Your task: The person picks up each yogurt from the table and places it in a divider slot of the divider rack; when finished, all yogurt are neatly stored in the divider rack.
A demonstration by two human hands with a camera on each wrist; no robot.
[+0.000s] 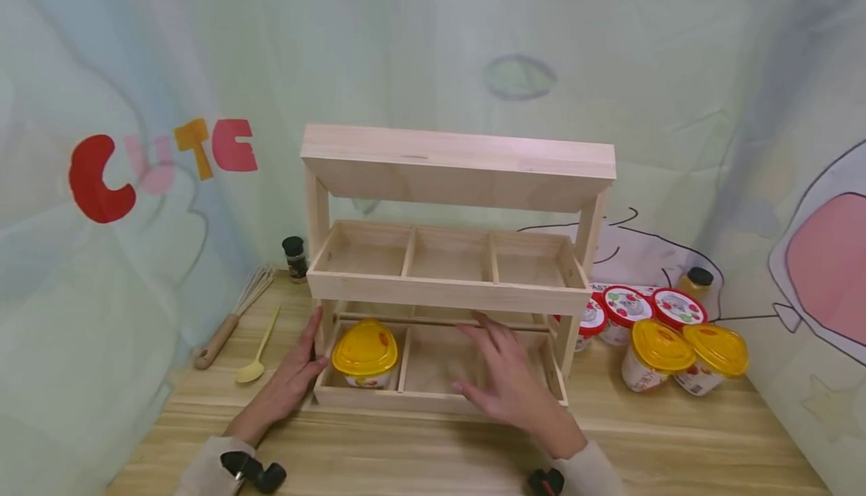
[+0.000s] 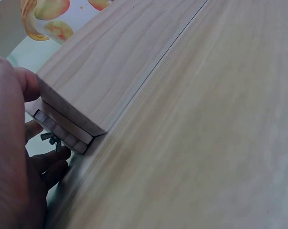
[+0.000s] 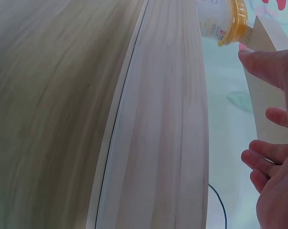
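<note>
A light wooden two-tier rack stands on the table, each tier split into three compartments. My left hand rests against the left end of its lower tray, fingers extended along the side post. In the left wrist view the thumb touches the tray's corner, and the other fingers lie near a metal wing nut. One yellow-lidded tub sits in the lower left compartment. My right hand hovers over the lower tray's middle and right compartments, fingers spread and holding nothing. It partly hides those compartments.
Right of the rack stand several red-lidded tubs, two yellow-lidded tubs and a black-capped jar. On the left are a whisk, a yellow spoon and a black-capped spice bottle. A printed curtain hangs behind.
</note>
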